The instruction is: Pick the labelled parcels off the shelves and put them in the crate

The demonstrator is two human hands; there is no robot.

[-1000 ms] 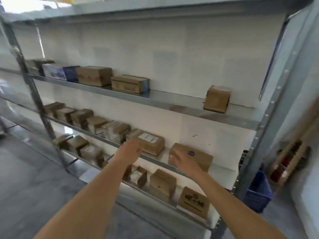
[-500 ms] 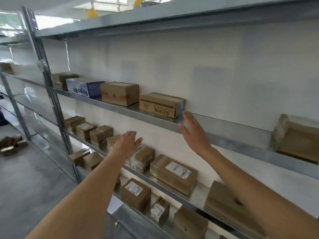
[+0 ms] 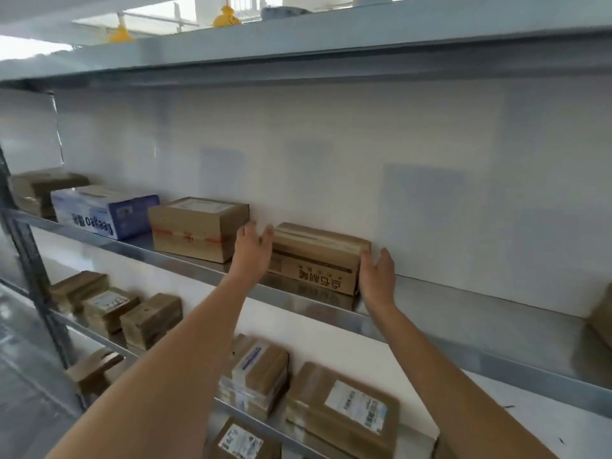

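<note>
A flat brown carton (image 3: 316, 260) with dark printed characters on its front lies on the upper metal shelf (image 3: 463, 321). My left hand (image 3: 252, 251) is at its left end, fingers straight and spread. My right hand (image 3: 377, 276) is at its right end, fingers straight. Both hands flank the carton; whether they press it I cannot tell. No crate is in view.
Left of the carton stand a brown box with red tape (image 3: 197, 228), a blue and white box (image 3: 104, 210) and more cartons (image 3: 39, 188). Several labelled parcels (image 3: 344, 412) fill the lower shelves. A grey upright post (image 3: 39, 293) stands at left.
The view has moved up and closer to the upper shelf. Both hands rose from the lower shelves and now sit at the two ends of the printed carton.
</note>
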